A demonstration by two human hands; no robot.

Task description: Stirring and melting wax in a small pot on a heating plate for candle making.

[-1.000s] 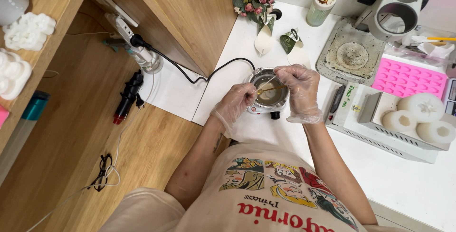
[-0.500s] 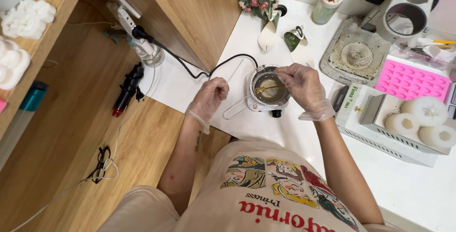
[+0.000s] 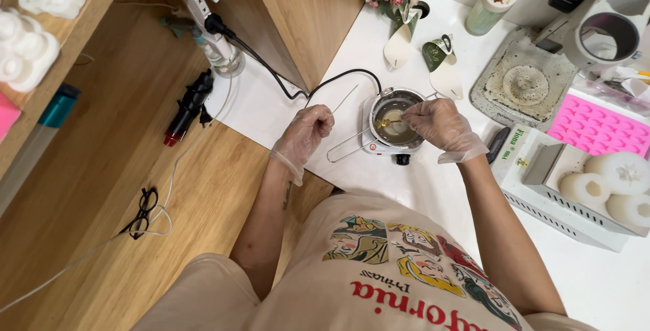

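Your right hand (image 3: 440, 126) pinched gold spoon (image 3: 387, 123) over pot (image 3: 393, 118) on small hotplate, table (image 3: 433, 189) edge. Left hand (image 3: 308, 131) curled around thin stick (image 3: 344, 99). Risk: elbow nudges pot handle (image 3: 347, 148), hot liquid spills.

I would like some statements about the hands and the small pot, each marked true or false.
1. The right hand holds a gold spoon over the pot. True.
2. The left hand grips the pot's handle. False: it holds a thin stick, apart from the handle.
3. Both hands wear clear gloves. True.
4. The pink mould lies left of the pot. False: it lies to the right.
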